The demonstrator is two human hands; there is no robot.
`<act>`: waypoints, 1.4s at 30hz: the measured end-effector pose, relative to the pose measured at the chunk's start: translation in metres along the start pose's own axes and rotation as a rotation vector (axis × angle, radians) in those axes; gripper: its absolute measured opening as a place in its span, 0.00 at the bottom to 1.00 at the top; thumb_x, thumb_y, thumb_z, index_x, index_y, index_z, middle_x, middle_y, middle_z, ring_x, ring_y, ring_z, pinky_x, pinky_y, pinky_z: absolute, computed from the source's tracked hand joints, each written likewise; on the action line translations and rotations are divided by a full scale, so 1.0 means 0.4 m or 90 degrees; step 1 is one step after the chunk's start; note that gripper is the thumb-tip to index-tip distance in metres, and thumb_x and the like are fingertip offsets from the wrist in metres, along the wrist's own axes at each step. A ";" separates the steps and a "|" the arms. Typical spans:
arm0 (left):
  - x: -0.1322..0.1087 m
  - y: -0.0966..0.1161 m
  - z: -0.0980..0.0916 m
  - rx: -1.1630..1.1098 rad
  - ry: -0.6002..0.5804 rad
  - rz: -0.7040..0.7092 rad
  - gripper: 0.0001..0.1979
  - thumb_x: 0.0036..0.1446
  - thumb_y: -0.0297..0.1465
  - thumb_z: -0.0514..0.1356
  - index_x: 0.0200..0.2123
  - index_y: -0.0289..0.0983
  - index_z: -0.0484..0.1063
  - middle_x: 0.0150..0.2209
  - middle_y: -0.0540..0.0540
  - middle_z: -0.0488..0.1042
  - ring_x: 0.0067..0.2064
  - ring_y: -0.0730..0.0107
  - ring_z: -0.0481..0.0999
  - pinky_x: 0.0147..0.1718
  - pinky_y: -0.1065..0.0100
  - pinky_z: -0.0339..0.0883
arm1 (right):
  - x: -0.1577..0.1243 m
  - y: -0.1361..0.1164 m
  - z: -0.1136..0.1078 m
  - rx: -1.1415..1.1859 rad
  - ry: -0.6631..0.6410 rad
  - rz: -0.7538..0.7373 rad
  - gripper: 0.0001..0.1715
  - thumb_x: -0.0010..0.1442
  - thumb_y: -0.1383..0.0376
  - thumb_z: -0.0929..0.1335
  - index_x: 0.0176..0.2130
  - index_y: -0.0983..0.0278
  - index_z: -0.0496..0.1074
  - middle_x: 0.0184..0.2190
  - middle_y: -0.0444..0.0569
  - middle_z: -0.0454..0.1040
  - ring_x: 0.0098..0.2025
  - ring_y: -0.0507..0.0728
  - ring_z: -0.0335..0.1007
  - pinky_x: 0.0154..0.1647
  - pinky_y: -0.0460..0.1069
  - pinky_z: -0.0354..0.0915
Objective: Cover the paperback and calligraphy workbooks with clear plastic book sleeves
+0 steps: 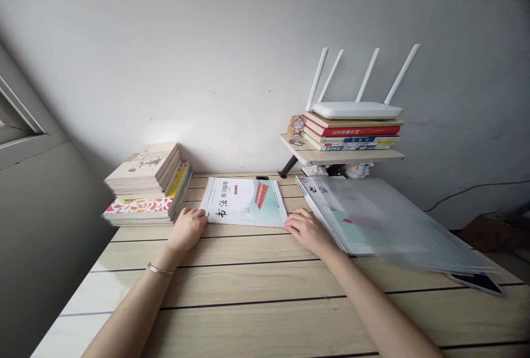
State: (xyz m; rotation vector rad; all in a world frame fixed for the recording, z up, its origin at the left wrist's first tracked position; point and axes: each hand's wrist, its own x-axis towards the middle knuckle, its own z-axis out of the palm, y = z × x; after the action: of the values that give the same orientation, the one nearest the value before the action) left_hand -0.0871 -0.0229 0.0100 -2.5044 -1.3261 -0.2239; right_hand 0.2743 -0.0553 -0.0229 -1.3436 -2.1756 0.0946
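Note:
A calligraphy workbook with a white and pale green cover lies flat on the wooden desk, its printing turned sideways. At its lower left corner my left hand has its fingers curled closed on the edge. My right hand grips the lower right corner, fingers held together. Just right of that hand, more calligraphy workbooks lie in a pile, partly covered by translucent plastic sheets. The undersides of both hands are hidden, so how far the fingers reach under the workbook cannot be seen.
Two-tiered stacks of books stand at the left. A raised shelf at the back right carries books and a white router with upright antennas. A phone sticks out beneath the plastic sheets. A wall bounds the desk behind.

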 end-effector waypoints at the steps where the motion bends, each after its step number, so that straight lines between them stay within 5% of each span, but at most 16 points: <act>1: 0.000 0.001 -0.003 -0.003 -0.005 -0.004 0.13 0.60 0.26 0.50 0.28 0.35 0.73 0.32 0.44 0.74 0.35 0.65 0.72 0.37 0.63 0.57 | -0.002 0.002 -0.001 0.006 0.003 0.006 0.11 0.59 0.66 0.65 0.30 0.58 0.77 0.33 0.49 0.77 0.42 0.60 0.64 0.45 0.55 0.61; 12: -0.003 0.029 0.008 0.009 0.018 -0.068 0.12 0.57 0.23 0.50 0.28 0.36 0.72 0.34 0.42 0.73 0.38 0.61 0.72 0.40 0.58 0.56 | -0.009 0.001 0.012 -0.016 0.028 0.020 0.14 0.61 0.63 0.62 0.27 0.61 0.72 0.32 0.50 0.72 0.37 0.57 0.68 0.41 0.51 0.63; 18: 0.078 0.169 -0.024 -0.026 -0.040 0.108 0.14 0.58 0.22 0.48 0.44 0.35 0.69 0.40 0.39 0.71 0.41 0.58 0.71 0.37 0.59 0.61 | 0.002 -0.009 0.036 -0.002 0.077 0.101 0.21 0.62 0.59 0.59 0.20 0.61 0.65 0.29 0.50 0.71 0.30 0.55 0.67 0.35 0.50 0.61; 23: 0.182 0.284 0.002 -0.018 -0.050 0.274 0.17 0.62 0.26 0.46 0.53 0.38 0.64 0.47 0.35 0.69 0.47 0.55 0.69 0.34 0.61 0.64 | 0.001 -0.002 0.045 0.090 0.109 0.129 0.22 0.60 0.56 0.60 0.19 0.60 0.64 0.30 0.51 0.71 0.30 0.56 0.68 0.34 0.50 0.62; 27: 0.216 0.326 0.023 -0.012 -0.077 0.254 0.20 0.62 0.26 0.44 0.57 0.37 0.60 0.48 0.34 0.69 0.45 0.53 0.70 0.31 0.61 0.65 | -0.004 0.012 0.054 0.143 0.129 0.134 0.22 0.59 0.53 0.61 0.20 0.61 0.65 0.30 0.52 0.71 0.32 0.57 0.69 0.36 0.51 0.64; 32: 0.233 0.324 0.049 -0.038 -0.046 0.128 0.20 0.61 0.23 0.47 0.56 0.32 0.60 0.44 0.34 0.72 0.42 0.58 0.72 0.38 0.58 0.64 | -0.005 0.025 0.062 0.192 0.132 0.139 0.23 0.58 0.51 0.62 0.23 0.63 0.69 0.30 0.52 0.71 0.32 0.57 0.69 0.35 0.51 0.65; 37: 0.238 0.281 0.050 -0.068 -0.047 0.129 0.13 0.61 0.23 0.48 0.44 0.34 0.69 0.45 0.38 0.73 0.46 0.61 0.72 0.47 0.55 0.60 | -0.008 0.031 0.043 0.258 0.164 0.177 0.24 0.58 0.48 0.61 0.31 0.64 0.73 0.32 0.53 0.73 0.37 0.59 0.70 0.39 0.50 0.65; 42: 0.150 0.182 0.009 -0.239 -0.028 0.181 0.16 0.61 0.22 0.48 0.45 0.44 0.71 0.46 0.49 0.75 0.55 0.66 0.66 0.60 0.48 0.35 | -0.016 0.071 0.038 0.329 0.242 0.328 0.27 0.55 0.46 0.62 0.38 0.65 0.72 0.37 0.55 0.76 0.38 0.60 0.71 0.40 0.52 0.67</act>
State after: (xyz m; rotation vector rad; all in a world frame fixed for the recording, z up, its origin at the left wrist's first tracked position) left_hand 0.0068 -0.0133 0.0094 -2.9884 -0.9995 -0.3859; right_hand 0.2914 -0.0431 -0.0482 -1.4299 -1.3333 0.5149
